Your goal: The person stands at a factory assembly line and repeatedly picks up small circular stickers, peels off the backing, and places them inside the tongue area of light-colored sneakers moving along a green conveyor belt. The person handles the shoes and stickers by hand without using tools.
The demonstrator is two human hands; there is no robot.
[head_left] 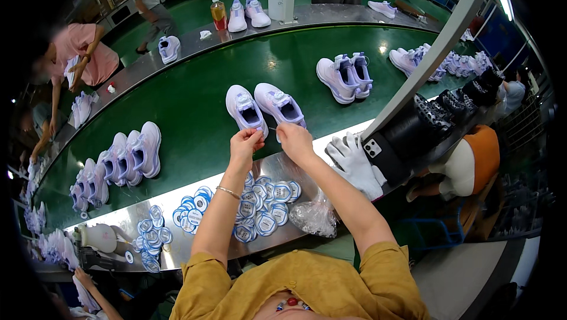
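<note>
Two pale lilac sneakers, a left-hand one [241,102] and a right-hand one [273,96], stand side by side on the green belt before me, heels toward me. My left hand [244,145] is at the heel of the left-hand sneaker, fingertips pinched together. Close beside it, my right hand [295,141] pinches at the heel of the other sneaker. A thin, short piece seems to show between the fingertips, too small to name. Below my hands, round blue-and-white tags [266,202] lie heaped on the metal ledge, next to a clear plastic bag [316,216] of small items.
More sneakers stand on the belt [195,89], a row [127,157] at left and a pair [345,78] at right. White gloves [354,163] and a phone [373,147] lie right of my arm. A slanted post [428,54] crosses the right side. Co-workers [88,54] stand around.
</note>
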